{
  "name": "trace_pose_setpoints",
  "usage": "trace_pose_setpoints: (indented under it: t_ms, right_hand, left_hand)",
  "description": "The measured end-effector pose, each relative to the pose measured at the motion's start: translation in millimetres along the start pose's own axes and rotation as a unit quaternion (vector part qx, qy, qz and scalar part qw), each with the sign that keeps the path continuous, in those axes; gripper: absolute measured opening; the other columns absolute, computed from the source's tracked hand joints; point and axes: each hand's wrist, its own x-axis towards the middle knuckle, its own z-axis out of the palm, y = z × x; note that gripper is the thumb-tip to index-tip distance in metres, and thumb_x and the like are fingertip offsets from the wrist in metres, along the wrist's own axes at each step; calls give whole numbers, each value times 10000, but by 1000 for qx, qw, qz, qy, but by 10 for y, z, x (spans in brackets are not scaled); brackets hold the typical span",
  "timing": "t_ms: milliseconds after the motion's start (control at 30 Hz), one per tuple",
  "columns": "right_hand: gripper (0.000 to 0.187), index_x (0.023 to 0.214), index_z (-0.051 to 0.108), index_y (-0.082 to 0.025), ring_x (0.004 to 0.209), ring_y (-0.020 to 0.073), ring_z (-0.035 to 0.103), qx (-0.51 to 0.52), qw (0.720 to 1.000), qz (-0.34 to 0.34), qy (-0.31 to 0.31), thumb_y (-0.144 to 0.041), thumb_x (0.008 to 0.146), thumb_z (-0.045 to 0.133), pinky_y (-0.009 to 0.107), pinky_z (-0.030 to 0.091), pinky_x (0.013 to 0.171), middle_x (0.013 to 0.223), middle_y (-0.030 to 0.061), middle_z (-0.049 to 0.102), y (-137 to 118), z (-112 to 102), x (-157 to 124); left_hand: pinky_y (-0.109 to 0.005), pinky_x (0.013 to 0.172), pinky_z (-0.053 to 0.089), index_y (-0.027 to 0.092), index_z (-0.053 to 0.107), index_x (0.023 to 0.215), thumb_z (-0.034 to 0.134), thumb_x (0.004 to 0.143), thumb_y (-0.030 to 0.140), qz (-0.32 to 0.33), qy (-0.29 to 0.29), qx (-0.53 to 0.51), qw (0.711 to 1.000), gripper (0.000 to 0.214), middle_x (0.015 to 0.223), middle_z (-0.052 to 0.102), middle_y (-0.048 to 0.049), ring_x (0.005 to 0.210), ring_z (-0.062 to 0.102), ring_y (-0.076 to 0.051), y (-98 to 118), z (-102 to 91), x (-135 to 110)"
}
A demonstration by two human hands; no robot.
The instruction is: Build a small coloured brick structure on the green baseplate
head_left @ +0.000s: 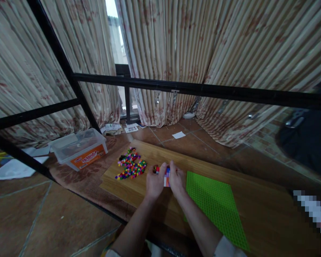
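Both my hands are together above the wooden board, one on each side of a small block of toy bricks [166,181]. White, orange, purple, blue and red show on it between the thumbs. My left hand [155,181] grips its left side with curled fingers. On the other side, my right hand [177,178] has its fingers closed around the right part. The palms and fingers hide much of the block. Left of my hands lies a loose pile of small coloured bricks [132,166]. A bright green studded baseplate [212,203] lies flat just right of my right hand.
The wooden board [163,154] spans the middle and right. Beyond its left end stands a see-through plastic box [80,148] with an orange label, on a brown cloth. A black metal frame [160,85] crosses behind. Papers [178,135] lie on the tiled floor below long curtains [173,43].
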Motion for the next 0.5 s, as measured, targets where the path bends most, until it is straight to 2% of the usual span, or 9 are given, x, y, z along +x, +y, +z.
trace_pose_setpoints:
  t_ms: [133,267,500]
  right_hand:
    - [575,671,713,-199,607,214,640,27,999,19,-9,-668,816,413,296,445,567,624,59,700,113,8,76]
    - [513,720,727,-192,618,217,649,64,997,37,-12,-603,816,436,299,461,567,675,61,720,137,26,91]
    - [349,715,683,-200,702,201,651,150,986,42,51,-401,779,405,279,477,609,766,51,734,170,123,78]
  left_hand:
    - [-234,514,435,131,650,951,666,708,588,-16,-19,-28,999,518,655,671,-40,563,606,-157,-39,21,35]
    - [-225,513,438,134,660,931,693,691,554,-15,-3,-48,999,485,658,663,-34,569,601,-149,-9,35,26]
    - [-214,563,464,116,630,1018,674,712,541,-2,19,-72,997,526,719,641,-11,618,591,-129,47,70,-4]
